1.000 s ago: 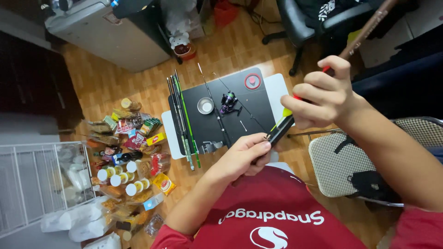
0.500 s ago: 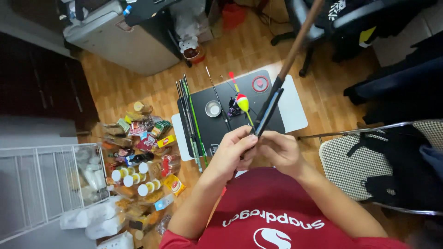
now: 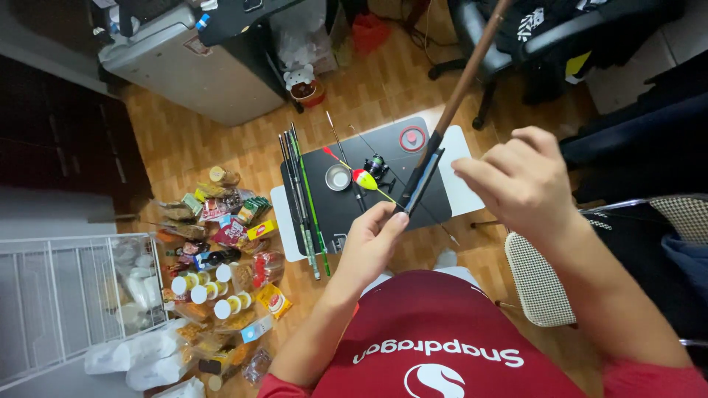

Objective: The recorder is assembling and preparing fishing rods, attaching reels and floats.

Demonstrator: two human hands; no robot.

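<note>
Holding the rod (image 3: 450,110) by its dark butt end, the left hand (image 3: 372,239) has its grip closed, so the shaft angles up and away over the black mat (image 3: 383,214). The right hand (image 3: 520,177) hovers beside it, fingers loosely curled, holding nothing. A float (image 3: 363,178) lies on the mat.

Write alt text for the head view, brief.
Seen from above, a person's left hand grips the dark handle end of a fishing rod, the right hand open beside it. On the floor below lie a black mat with tackle and a yellow-red float.
</note>
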